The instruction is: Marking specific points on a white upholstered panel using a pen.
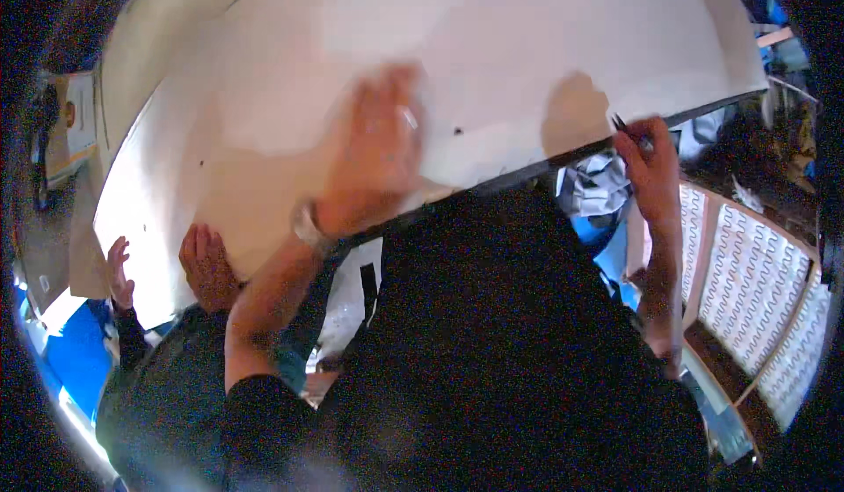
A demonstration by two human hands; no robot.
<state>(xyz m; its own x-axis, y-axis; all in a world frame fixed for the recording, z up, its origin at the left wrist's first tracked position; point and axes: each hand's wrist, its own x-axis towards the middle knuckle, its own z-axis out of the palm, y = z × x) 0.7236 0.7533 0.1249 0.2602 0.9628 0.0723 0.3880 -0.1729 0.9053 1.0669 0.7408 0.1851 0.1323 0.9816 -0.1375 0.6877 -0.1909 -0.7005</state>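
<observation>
Over a large white sheet (492, 35) with a dark lower edge, my left hand (374, 149) is blurred by motion, its fingers stretched out flat; a pale band circles that wrist. A small dark speck (458, 131) sits just right of it. At the sheet's right edge, my right hand (651, 162) is closed around a small dark pointed tool (622, 123), whose kind I cannot make out.
A co-worker's hands (207, 259) rest at the sheet's left edge. Crumpled dark-and-light material (593, 189) lies below the edge on the right, beside wooden frames with zigzag springs (747, 290). A cardboard-coloured panel (86, 272) and blue material (70, 369) are far left.
</observation>
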